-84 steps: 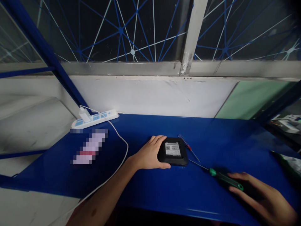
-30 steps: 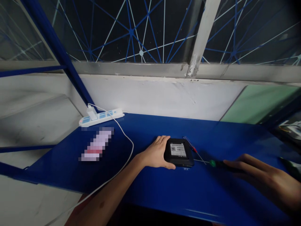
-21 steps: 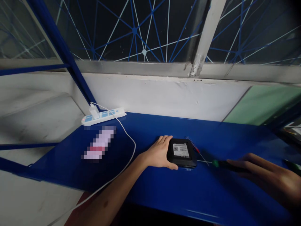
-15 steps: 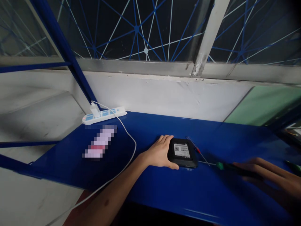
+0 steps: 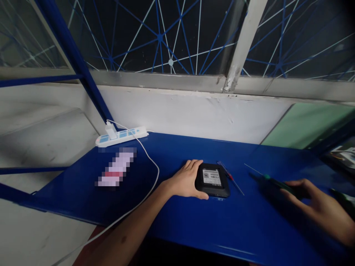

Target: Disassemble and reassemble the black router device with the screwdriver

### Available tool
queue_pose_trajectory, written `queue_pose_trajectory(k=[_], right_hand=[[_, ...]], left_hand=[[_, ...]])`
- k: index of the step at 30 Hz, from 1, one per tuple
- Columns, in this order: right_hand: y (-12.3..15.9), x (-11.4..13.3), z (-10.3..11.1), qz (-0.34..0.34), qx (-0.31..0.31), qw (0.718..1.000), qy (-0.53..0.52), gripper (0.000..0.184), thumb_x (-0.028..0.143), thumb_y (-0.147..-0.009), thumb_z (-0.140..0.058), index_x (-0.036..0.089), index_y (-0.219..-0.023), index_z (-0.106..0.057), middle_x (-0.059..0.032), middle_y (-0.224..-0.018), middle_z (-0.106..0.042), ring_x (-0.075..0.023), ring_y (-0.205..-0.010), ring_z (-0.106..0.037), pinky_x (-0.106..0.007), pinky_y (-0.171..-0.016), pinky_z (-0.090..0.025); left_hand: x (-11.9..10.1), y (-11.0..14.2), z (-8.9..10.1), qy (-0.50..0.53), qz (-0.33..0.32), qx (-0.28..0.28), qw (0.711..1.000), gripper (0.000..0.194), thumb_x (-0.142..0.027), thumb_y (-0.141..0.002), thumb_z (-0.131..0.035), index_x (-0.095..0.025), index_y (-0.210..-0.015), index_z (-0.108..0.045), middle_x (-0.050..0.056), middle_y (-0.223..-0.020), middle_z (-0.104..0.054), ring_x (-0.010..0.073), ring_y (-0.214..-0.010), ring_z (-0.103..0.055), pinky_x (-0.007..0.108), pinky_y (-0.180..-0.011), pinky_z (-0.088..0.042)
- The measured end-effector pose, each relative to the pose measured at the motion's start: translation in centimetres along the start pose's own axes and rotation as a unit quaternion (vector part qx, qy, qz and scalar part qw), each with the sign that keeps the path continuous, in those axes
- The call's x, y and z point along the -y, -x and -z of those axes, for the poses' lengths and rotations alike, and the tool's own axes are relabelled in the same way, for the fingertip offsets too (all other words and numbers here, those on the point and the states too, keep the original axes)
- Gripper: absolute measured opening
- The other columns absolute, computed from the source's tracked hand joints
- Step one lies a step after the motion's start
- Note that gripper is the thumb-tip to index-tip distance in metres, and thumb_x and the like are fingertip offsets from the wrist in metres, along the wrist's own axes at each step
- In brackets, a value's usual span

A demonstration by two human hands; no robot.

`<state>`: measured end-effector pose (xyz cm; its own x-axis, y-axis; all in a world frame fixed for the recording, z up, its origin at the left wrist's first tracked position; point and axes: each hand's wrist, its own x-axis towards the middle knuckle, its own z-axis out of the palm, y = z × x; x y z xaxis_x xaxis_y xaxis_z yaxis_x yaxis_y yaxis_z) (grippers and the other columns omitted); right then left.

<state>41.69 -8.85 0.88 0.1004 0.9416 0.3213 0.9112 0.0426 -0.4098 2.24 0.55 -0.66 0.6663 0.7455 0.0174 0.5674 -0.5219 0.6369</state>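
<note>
A flat black device (image 5: 200, 184) with a white printed label lies on the blue tabletop. My left hand (image 5: 186, 180) grips its left edge, thumb on the near side and fingers at the far side. At the right, my right hand (image 5: 313, 203) is closed around the handle of a green-and-black screwdriver (image 5: 274, 182). Its thin shaft points left, apart from the device. Close beside the device's right edge rests a small screwdriver (image 5: 229, 177) with a clear and red handle.
A white power strip (image 5: 130, 135) with a plugged-in charger (image 5: 111, 130) sits at the table's back left. From it a white cable (image 5: 155, 162) runs forward past my left forearm. A blurred-out pinkish object (image 5: 118, 168) lies left. Dark items (image 5: 344, 157) stand at the far right.
My right hand has moved the green-and-black screwdriver away from the device; its tip now points up-left. My left hand keeps its hold on the device.
</note>
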Motion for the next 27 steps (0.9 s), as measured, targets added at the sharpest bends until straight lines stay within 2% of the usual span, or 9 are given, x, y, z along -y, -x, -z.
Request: queue_pose_trajectory(k=[2,5,8,10,12,14,17,20,27], right_hand=[[-0.5,0.5,-1.1,-0.052,0.026,0.998,-0.015,0.031,0.054,-0.083,-0.062,0.026,-0.096,-0.065,-0.0097,-0.081,-0.079,-0.0289,-0.062,-0.076,-0.031,-0.048,-0.055],[-1.0,0.7,-2.6,-0.054,0.026,0.998,-0.005,0.031,0.054,-0.087,-0.059,0.025,-0.098,-0.060,-0.0123,-0.087,-0.078,-0.0291,-0.066,-0.075,-0.033,-0.052,-0.056],[-1.6,0.7,-3.9,-0.011,0.023,0.999,0.046,0.036,0.056,-0.087,-0.058,0.021,-0.099,-0.060,-0.0156,-0.093,-0.074,-0.0346,-0.084,-0.074,-0.041,-0.068,-0.058],[-2.0,1.4,-4.5,0.028,-0.017,0.996,0.087,0.046,0.058,-0.087,-0.057,0.016,-0.105,-0.062,-0.0188,-0.098,-0.070,-0.0390,-0.094,-0.069,-0.050,-0.081,-0.056],[-2.1,3.0,-4.9,0.070,-0.038,0.993,0.086,0.044,0.053,-0.093,-0.053,0.015,-0.112,-0.061,-0.0197,-0.108,-0.066,-0.0378,-0.103,-0.065,-0.051,-0.089,-0.053],[-2.2,5.5,-5.0,0.105,-0.051,0.993,0.035,0.041,0.053,-0.095,-0.051,0.017,-0.114,-0.059,-0.0155,-0.112,-0.064,-0.0333,-0.104,-0.065,-0.049,-0.091,-0.053],[-2.5,9.6,-5.4,0.137,0.043,0.989,-0.032,0.038,0.051,-0.098,-0.049,0.021,-0.120,-0.058,-0.0118,-0.115,-0.064,-0.0259,-0.095,-0.068,-0.041,-0.085,-0.057],[-3.4,12.2,-6.5,0.159,0.102,0.981,-0.052,0.038,0.051,-0.098,-0.049,0.022,-0.120,-0.061,-0.0113,-0.118,-0.064,-0.0270,-0.103,-0.068,-0.043,-0.091,-0.057],[-5.5,13.7,-8.4,0.178,0.164,0.970,-0.031,0.044,0.051,-0.097,-0.052,0.020,-0.127,-0.062,-0.0121,-0.117,-0.067,-0.0309,-0.112,-0.063,-0.049,-0.099,-0.052]], left_hand=[[-0.1,0.1,0.1,0.000,0.007,0.008,1.000,0.125,-0.062,-0.060,-0.085,-0.020,-0.157,-0.019,0.019,-0.156,-0.031,0.0452,-0.146,-0.025,0.065,-0.116,-0.030],[-0.3,0.3,0.3,0.004,0.011,0.017,1.000,0.125,-0.063,-0.061,-0.084,-0.021,-0.158,-0.017,0.019,-0.158,-0.028,0.0447,-0.147,-0.022,0.064,-0.117,-0.030],[-0.3,0.4,0.3,0.011,-0.001,0.012,1.000,0.126,-0.066,-0.061,-0.084,-0.022,-0.158,-0.017,0.018,-0.160,-0.025,0.0449,-0.149,-0.020,0.066,-0.118,-0.028],[-0.3,0.3,0.2,0.012,-0.011,0.005,1.000,0.125,-0.067,-0.061,-0.083,-0.023,-0.158,-0.018,0.018,-0.162,-0.023,0.0445,-0.149,-0.018,0.065,-0.118,-0.027],[-0.3,0.2,0.1,0.010,-0.020,-0.005,1.000,0.124,-0.068,-0.062,-0.083,-0.022,-0.158,-0.019,0.017,-0.161,-0.024,0.0439,-0.149,-0.019,0.065,-0.119,-0.028],[-0.3,0.1,0.0,0.004,-0.029,-0.013,0.999,0.122,-0.067,-0.062,-0.083,-0.023,-0.157,-0.021,0.017,-0.159,-0.028,0.0432,-0.147,-0.023,0.064,-0.118,-0.029],[-0.5,-0.1,-0.1,-0.009,-0.036,-0.024,0.999,0.118,-0.064,-0.062,-0.085,-0.023,-0.155,-0.025,0.016,-0.156,-0.035,0.0416,-0.145,-0.028,0.061,-0.118,-0.032],[-0.6,-0.1,-0.1,-0.021,-0.035,-0.034,0.999,0.118,-0.061,-0.061,-0.086,-0.021,-0.155,-0.027,0.016,-0.153,-0.038,0.0401,-0.143,-0.032,0.058,-0.118,-0.034],[-0.8,0.0,0.1,-0.033,-0.043,-0.034,0.998,0.119,-0.057,-0.058,-0.090,-0.017,-0.153,-0.029,0.018,-0.150,-0.040,0.0390,-0.143,-0.031,0.054,-0.118,-0.035]])
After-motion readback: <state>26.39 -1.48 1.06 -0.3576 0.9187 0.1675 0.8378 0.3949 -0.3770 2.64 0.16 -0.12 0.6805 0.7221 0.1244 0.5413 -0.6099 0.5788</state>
